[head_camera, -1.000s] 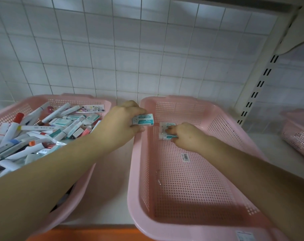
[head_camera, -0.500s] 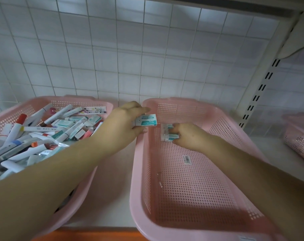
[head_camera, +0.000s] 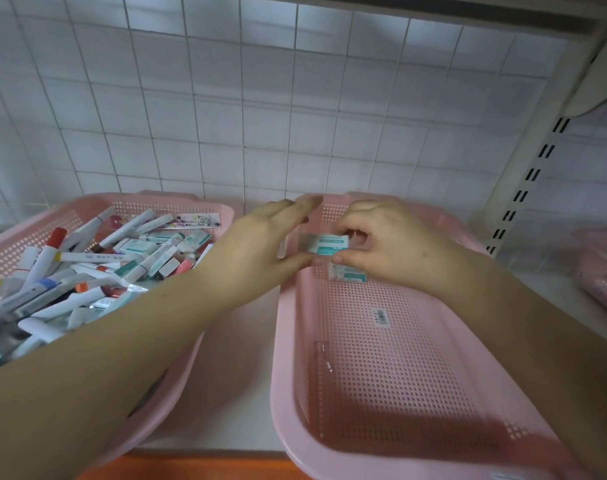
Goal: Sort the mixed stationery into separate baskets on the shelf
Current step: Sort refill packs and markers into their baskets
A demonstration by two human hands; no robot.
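Note:
A white and teal eraser [head_camera: 326, 244] hangs over the far left corner of the right pink basket [head_camera: 288, 341]. My right hand [head_camera: 399, 247] pinches its right end between thumb and curled fingers. My left hand [head_camera: 257, 244] is at the eraser's left end with fingers stretched out; only its thumb is near the wrapper. A second eraser [head_camera: 349, 273] lies on the basket floor just under my right hand. The left pink basket [head_camera: 177, 202] is full of mixed markers, pens and more erasers.
A barcode sticker [head_camera: 381, 317] is on the right basket's floor. A third pink basket [head_camera: 600, 271] shows at the far right, past the slotted shelf upright [head_camera: 537, 157]. White tiles close the back. The shelf's orange front edge [head_camera: 191, 465] runs below.
My left hand carried the eraser right, over the basket, and its fingers have opened. My right hand left the eraser on the basket floor, rose and took hold of the carried one.

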